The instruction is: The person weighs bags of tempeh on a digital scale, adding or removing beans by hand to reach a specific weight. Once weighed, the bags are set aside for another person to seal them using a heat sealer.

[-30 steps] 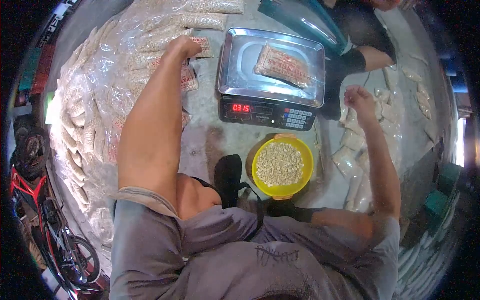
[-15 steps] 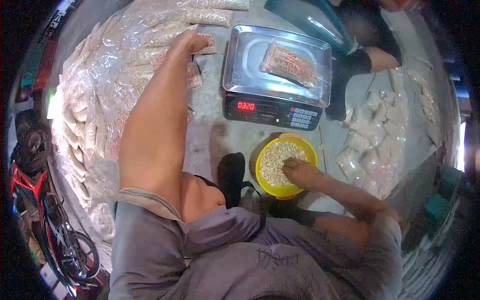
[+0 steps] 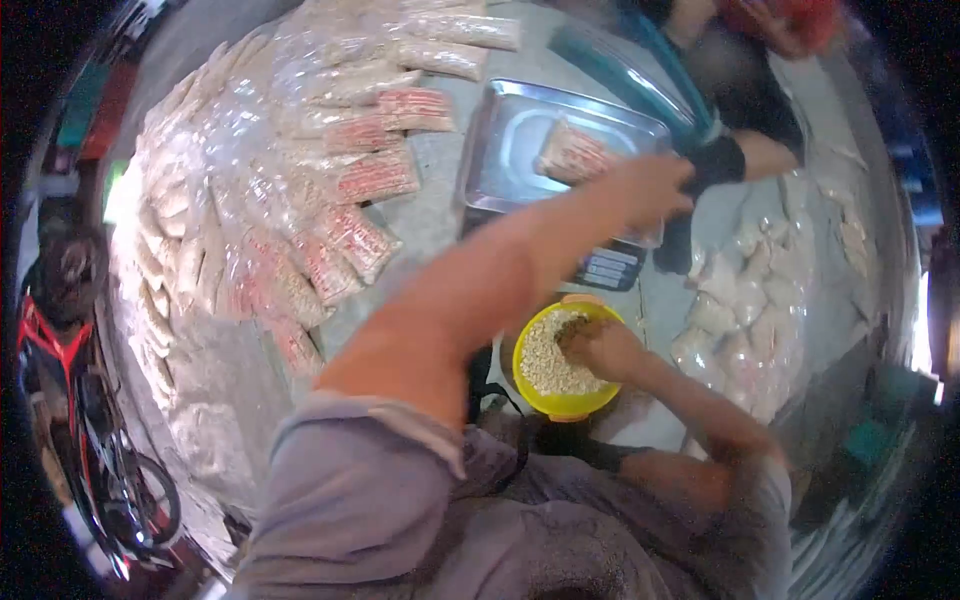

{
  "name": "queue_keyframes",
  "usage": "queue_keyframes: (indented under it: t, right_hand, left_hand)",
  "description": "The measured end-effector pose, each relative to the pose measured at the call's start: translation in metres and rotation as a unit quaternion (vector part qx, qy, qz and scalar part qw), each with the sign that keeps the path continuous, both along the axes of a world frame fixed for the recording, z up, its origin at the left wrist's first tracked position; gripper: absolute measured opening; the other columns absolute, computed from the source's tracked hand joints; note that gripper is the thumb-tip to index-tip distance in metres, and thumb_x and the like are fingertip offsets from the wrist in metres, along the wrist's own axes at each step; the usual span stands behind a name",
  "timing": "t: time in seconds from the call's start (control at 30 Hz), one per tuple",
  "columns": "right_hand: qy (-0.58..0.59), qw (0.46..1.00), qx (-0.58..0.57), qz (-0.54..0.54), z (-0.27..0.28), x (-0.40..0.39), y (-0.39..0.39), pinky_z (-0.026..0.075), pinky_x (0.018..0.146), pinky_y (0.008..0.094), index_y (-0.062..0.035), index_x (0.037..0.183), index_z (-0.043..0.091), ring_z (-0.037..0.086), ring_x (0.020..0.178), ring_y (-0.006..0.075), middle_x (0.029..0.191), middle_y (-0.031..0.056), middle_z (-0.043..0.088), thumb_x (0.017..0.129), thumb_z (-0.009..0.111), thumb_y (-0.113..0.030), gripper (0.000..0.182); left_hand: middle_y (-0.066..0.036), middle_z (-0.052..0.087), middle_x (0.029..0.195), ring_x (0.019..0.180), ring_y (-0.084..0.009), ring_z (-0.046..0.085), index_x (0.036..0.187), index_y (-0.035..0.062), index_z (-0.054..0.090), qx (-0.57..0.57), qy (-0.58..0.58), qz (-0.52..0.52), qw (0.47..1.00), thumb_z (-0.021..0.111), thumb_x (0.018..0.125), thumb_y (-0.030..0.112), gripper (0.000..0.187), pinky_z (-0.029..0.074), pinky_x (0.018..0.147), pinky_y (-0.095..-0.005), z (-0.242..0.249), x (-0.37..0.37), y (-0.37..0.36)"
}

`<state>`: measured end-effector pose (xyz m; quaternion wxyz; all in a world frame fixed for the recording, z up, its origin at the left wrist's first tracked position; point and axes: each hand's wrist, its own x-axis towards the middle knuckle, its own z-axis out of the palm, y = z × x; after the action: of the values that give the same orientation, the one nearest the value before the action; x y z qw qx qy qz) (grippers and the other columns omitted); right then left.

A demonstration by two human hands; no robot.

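My left hand [image 3: 660, 190] is over the right side of the scale's steel tray [image 3: 486, 140], blurred by motion, its fingers loosely apart with nothing visible in them. Beside it, a clear packet with red print [image 3: 572, 150] lies on the tray. My left forearm hides most of the digital scale [image 3: 612, 268], including its display. Inside a yellow bowl [image 3: 565, 408], my right hand [image 3: 605, 350] has its fingers bent together and sunk among pale kernels [image 3: 548, 362]. The fingertips are partly hidden there.
Filled packets with red print [image 3: 378, 174] lie in rows on the left floor. More clear packets [image 3: 745, 285] are heaped at right. Another person's knee [image 3: 765, 155] and a teal object [image 3: 640, 75] are beyond the scale. A red motorcycle [image 3: 65, 345] stands far left.
My left hand has left the packets on the left and swung right across the scale. My right hand stays in the bowl. The view has shifted slightly.
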<state>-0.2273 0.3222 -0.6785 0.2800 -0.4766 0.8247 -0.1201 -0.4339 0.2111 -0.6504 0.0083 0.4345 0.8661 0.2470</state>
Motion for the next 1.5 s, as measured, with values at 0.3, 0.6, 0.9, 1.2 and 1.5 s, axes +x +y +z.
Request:
queue_keyframes:
  t: [0.3,0.6,0.9,1.2,1.5]
  right_hand:
    - [-0.117,0.982,-0.081,-0.122,-0.007,-0.002,0.008,0.053,0.078,0.0454,-0.0112,0.114,0.061,0.063,0.098,0.0333,0.106,0.0142,0.064,0.087,0.057,-0.023,0.03]
    - [-0.022,0.991,-0.097,-0.091,0.016,-0.028,-0.001,0.051,0.088,0.0395,-0.015,0.114,0.065,0.062,0.102,0.0293,0.107,0.0113,0.067,0.079,0.064,-0.014,0.035]
    - [-0.004,0.997,-0.046,-0.059,0.019,-0.033,-0.004,0.053,0.079,0.0425,-0.014,0.108,0.065,0.065,0.092,0.031,0.102,0.0121,0.067,0.082,0.063,-0.023,0.027]
    - [0.062,0.977,-0.007,-0.204,0.078,-0.043,0.077,0.053,0.07,0.0488,-0.0078,0.089,0.061,0.063,0.085,0.0361,0.085,0.0152,0.065,0.08,0.061,-0.023,0.017]
    - [0.174,0.816,0.016,-0.551,0.02,0.041,0.217,0.048,0.078,0.0478,-0.0052,0.089,0.061,0.059,0.09,0.0385,0.088,0.0183,0.061,0.076,0.066,-0.017,0.018]
  left_hand:
    - [-0.018,0.07,0.084,0.083,-0.0366,0.068,0.082,0.0035,0.072,-0.108,0.071,0.081,0.988,0.059,0.081,0.018,0.02,0.055,0.071,-0.0449,0.048,0.001,-0.048]
    - [-0.012,0.056,0.07,0.065,-0.0236,0.053,0.085,-0.0008,0.059,0.037,-0.006,0.211,0.977,0.062,0.089,0.025,0.026,0.044,0.062,-0.0369,0.176,0.091,-0.281]
    - [-0.027,0.061,0.076,0.068,-0.0375,0.061,0.08,-0.004,0.063,-0.216,-0.145,0.449,0.855,0.06,0.078,0.027,0.031,0.047,0.064,-0.0459,0.094,0.167,-0.466]
    - [-0.02,0.061,0.085,0.084,-0.0385,0.059,0.089,-0.0024,0.063,-0.223,-0.144,0.531,0.805,0.066,0.082,0.028,0.031,0.045,0.076,-0.0451,-0.044,0.172,-0.559]
    - [-0.013,0.062,0.105,0.096,-0.0249,0.058,0.11,-0.0005,0.061,0.095,-0.226,0.355,0.902,0.063,0.09,0.024,0.032,0.046,0.086,-0.0355,0.164,0.13,-0.343]
